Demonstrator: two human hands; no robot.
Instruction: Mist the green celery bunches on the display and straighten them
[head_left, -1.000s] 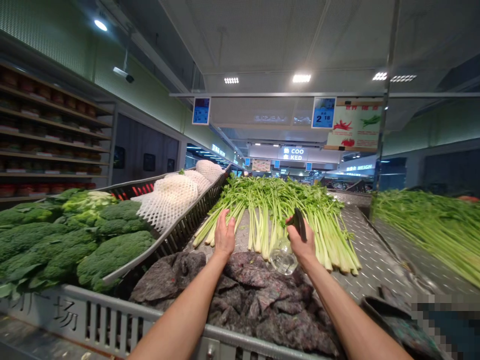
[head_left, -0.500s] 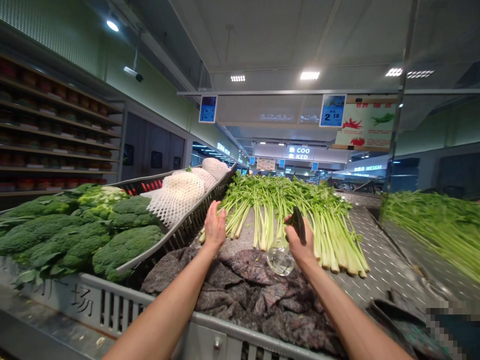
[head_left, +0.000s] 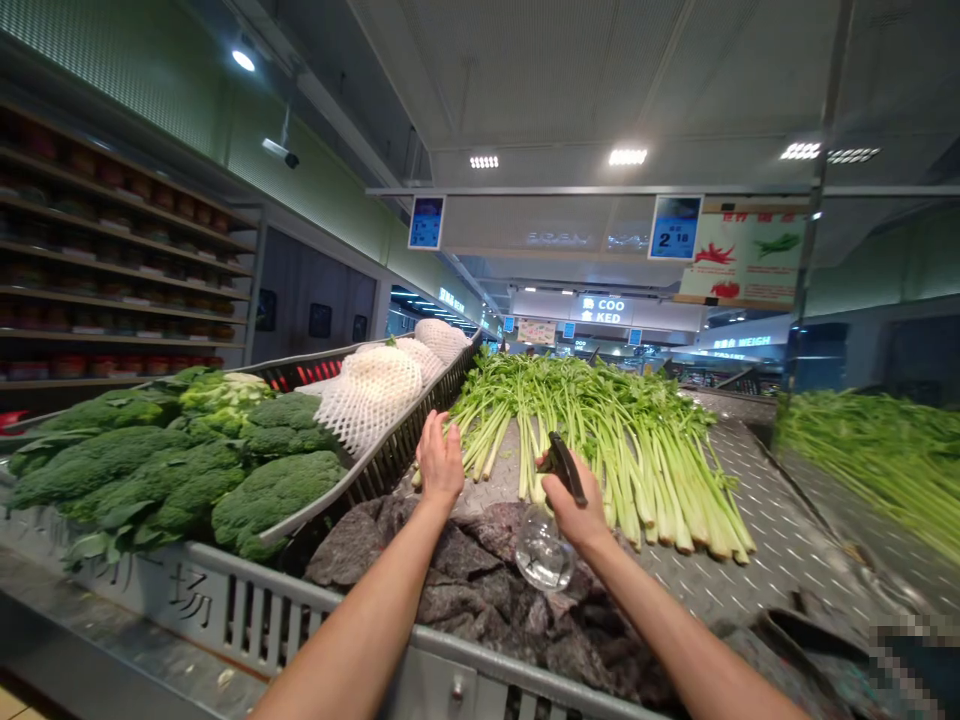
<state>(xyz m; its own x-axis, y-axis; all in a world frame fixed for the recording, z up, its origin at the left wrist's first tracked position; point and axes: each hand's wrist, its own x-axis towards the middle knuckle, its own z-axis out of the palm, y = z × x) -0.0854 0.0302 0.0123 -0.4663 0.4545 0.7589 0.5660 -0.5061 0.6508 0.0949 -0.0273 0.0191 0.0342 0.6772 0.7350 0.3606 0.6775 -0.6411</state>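
My right hand (head_left: 581,505) is wrapped round a spray bottle (head_left: 546,560) with a black trigger head and a clear round body, held over the near ends of the celery. Beside the black crate wall, my left hand (head_left: 441,460) is open, fingers stretched forward and thumb apart, close to the leftmost stalks; contact is unclear. The celery (head_left: 577,410) lies in a wide layer, leaves away from me and pale ends towards me. Below both hands a crumpled dark grey cloth (head_left: 465,580) covers the front of the display.
Broccoli (head_left: 157,470) fills the crate on the left, with produce in white foam nets (head_left: 375,385) behind it. A grey slatted front rail (head_left: 480,650) runs below my arms. On the right are a patterned metal surface (head_left: 795,520) and a mirror (head_left: 862,440) reflecting greens.
The spray bottle in my right hand has moved left and lower over the cloth, and its head has tilted. My left hand stays by the celery's left edge. The view has shifted slightly.
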